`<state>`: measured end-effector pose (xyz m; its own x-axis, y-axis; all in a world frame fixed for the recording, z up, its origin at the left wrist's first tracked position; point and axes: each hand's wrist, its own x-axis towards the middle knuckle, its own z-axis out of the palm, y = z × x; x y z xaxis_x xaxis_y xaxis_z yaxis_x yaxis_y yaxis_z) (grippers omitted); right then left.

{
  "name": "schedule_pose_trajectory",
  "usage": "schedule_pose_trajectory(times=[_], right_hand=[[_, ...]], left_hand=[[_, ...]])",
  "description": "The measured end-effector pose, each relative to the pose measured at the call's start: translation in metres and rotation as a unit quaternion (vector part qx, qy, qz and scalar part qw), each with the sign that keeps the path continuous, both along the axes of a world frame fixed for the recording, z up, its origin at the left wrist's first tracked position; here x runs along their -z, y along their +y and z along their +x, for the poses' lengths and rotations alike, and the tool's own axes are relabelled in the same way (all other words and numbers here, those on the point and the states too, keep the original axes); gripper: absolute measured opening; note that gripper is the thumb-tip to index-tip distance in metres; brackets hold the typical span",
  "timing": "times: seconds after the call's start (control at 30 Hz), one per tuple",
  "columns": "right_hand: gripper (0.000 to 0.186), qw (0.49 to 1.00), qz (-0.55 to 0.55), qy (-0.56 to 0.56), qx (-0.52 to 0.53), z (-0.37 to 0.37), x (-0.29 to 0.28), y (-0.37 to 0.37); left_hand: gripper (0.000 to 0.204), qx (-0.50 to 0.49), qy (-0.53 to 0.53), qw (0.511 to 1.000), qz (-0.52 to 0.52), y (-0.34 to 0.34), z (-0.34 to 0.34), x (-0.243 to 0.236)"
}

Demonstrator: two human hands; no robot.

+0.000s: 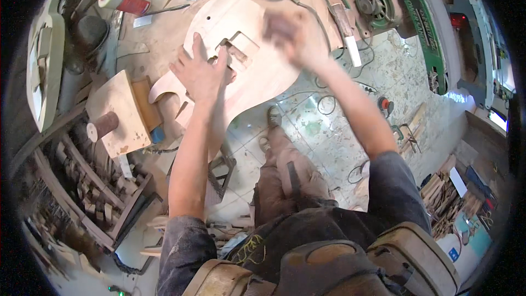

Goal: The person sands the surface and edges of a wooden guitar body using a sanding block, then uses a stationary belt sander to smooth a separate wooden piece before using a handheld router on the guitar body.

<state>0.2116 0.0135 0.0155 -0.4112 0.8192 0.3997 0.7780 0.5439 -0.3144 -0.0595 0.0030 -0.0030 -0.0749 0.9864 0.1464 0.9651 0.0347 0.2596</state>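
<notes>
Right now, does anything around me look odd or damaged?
The tiled floor looks untidy: it is blotched, and a thin cable lies loosely looped right of your shoes, which might catch a foot. The pale wooden piece under your left hand shows no obvious damage; your right hand and its brown block are blurred.

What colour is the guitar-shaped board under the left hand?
The guitar-shaped board is pale cream; best view: head.
</notes>
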Motion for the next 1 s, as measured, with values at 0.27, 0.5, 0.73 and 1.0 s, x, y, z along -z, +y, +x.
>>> schedule_pose_trajectory(times=[0.27,0.5,0.73,1.0], right_hand=[[0.031,0.969,-0.059,0.048,0.234,0.018,0.034,0.023],[0.053,0.952,-0.055,0.140,0.266,0.052,0.022,-0.031],[0.035,0.870,-0.151,0.291,0.368,0.060,0.019,-0.178],[0.039,0.804,-0.258,0.405,0.350,0.036,0.036,-0.331]], left_hand=[[0.078,0.010,-0.018,0.999,0.042,-0.004,-0.007,0.001],[0.082,0.312,0.035,0.943,-0.106,-0.102,0.026,-0.039],[0.089,0.312,0.033,0.949,-0.017,-0.095,0.013,-0.037],[0.097,0.257,-0.102,0.958,-0.081,-0.101,-0.010,-0.150]])
